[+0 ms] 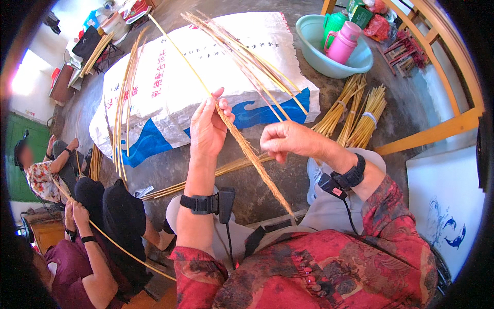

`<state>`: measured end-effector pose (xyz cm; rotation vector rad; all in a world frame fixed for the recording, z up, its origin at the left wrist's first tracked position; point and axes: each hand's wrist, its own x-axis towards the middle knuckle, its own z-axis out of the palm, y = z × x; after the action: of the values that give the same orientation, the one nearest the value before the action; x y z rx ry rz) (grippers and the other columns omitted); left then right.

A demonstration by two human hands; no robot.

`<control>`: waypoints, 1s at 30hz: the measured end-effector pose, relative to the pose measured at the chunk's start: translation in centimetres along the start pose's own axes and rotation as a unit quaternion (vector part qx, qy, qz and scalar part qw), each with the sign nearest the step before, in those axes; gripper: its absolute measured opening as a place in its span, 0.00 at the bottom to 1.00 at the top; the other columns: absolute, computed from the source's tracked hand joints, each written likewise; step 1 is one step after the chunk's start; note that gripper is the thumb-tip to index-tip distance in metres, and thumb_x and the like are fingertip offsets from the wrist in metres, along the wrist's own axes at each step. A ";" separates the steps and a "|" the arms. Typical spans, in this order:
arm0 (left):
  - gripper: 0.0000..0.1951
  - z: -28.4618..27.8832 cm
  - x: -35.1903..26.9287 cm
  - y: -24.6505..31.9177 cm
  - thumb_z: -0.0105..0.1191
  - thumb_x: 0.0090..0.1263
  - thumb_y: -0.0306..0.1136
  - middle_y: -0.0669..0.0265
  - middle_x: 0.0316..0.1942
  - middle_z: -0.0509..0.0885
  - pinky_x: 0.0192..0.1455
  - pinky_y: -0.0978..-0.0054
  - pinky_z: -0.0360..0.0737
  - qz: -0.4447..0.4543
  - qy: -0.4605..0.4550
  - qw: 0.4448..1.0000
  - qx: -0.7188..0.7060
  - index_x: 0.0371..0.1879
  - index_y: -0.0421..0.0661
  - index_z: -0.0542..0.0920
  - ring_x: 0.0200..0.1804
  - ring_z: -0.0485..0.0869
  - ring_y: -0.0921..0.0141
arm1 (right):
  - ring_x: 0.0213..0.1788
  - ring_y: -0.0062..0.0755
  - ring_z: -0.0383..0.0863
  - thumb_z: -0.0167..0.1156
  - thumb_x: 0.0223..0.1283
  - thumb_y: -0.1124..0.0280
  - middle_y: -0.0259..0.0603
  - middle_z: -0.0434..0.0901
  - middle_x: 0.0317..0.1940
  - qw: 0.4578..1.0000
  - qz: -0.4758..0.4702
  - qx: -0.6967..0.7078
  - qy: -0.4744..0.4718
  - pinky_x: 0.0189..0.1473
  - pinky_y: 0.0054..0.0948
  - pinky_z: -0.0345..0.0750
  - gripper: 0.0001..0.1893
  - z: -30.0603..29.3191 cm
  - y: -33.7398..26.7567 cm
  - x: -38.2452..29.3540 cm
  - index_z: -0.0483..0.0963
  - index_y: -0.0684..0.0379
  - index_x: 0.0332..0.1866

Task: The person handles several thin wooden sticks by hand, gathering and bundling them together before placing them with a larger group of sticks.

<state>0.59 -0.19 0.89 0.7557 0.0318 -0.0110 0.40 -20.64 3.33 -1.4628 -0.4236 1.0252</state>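
My left hand [212,119] grips a long dried reed stalk [181,56] just above its tan, feathery seed head [251,152]. The stalk slants up to the far left, and the head points down towards my lap. To the right of the seed head is my right hand [279,141], its fingers curled near but apart from it; whether anything thin is pinched there cannot be told. Beyond both hands, a white woven sack [173,85] with blue wave print lies spread out. Loose reed stalks [247,65] rest on its right part, and more seed-headed stalks [125,100] lie on its left.
Tied stalk bundles [366,116] lie on the floor at right, below a light-blue basin [332,69] holding a pink thermos [342,42] and a green one. A wooden frame [428,133] stands at far right. At left, a co-worker's hands [77,214] hold another stalk; another person sits beyond.
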 end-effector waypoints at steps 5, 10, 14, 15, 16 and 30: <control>0.15 0.5 -0.1 -0.2 0.40 0.69 0.32 0.66 0.28 0.71 0.32 0.77 0.70 0.003 -0.046 0.998 -0.036 0.50 0.36 0.66 0.30 0.70 0.75 | 0.22 0.18 0.73 0.55 0.55 0.66 0.32 0.74 0.24 0.997 -0.044 0.028 0.061 0.23 0.18 0.73 0.10 0.7 0.0 1.0 0.72 0.62 0.34; 0.15 1.2 -0.3 -0.5 0.40 0.68 0.32 0.65 0.28 0.71 0.32 0.78 0.70 -0.005 -0.027 0.999 -0.021 0.49 0.36 0.67 0.30 0.70 0.75 | 0.22 0.18 0.74 0.55 0.53 0.68 0.33 0.74 0.24 0.996 -0.053 0.041 0.053 0.24 0.19 0.73 0.09 1.2 0.5 2.0 0.71 0.63 0.34; 0.14 1.5 -0.6 -0.2 0.39 0.68 0.31 0.64 0.29 0.72 0.32 0.77 0.71 0.001 -0.023 1.000 -0.003 0.48 0.36 0.67 0.29 0.70 0.74 | 0.23 0.20 0.75 0.55 0.49 0.71 0.34 0.74 0.22 0.997 -0.060 0.021 0.036 0.26 0.19 0.74 0.07 1.7 0.6 2.7 0.71 0.64 0.31; 0.14 1.6 -0.7 -0.2 0.39 0.68 0.31 0.64 0.29 0.72 0.31 0.77 0.71 0.009 -0.027 0.999 0.014 0.48 0.36 0.67 0.29 0.70 0.74 | 0.23 0.20 0.75 0.55 0.49 0.71 0.34 0.74 0.22 0.997 -0.062 0.021 0.037 0.26 0.19 0.74 0.07 1.7 0.5 2.7 0.71 0.64 0.31; 0.13 1.8 -0.8 -0.2 0.41 0.68 0.32 0.66 0.27 0.73 0.31 0.77 0.72 0.018 -0.010 0.999 0.036 0.47 0.37 0.69 0.28 0.71 0.75 | 0.24 0.21 0.75 0.55 0.48 0.71 0.35 0.74 0.22 0.996 -0.065 -0.012 0.064 0.27 0.20 0.74 0.07 1.8 0.4 2.7 0.71 0.64 0.30; 0.12 -0.1 -0.7 1.0 0.45 0.66 0.33 0.71 0.27 0.74 0.26 0.83 0.68 0.018 0.024 0.987 0.158 0.43 0.39 0.74 0.24 0.69 0.80 | 0.23 0.16 0.70 0.55 0.52 0.70 0.31 0.70 0.23 0.998 -0.049 -0.015 0.040 0.27 0.16 0.71 0.08 1.1 0.0 1.9 0.69 0.63 0.33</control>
<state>-0.14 0.63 1.53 1.0746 0.0635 0.0376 0.60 -18.52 2.85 -1.4906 -0.4497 0.8828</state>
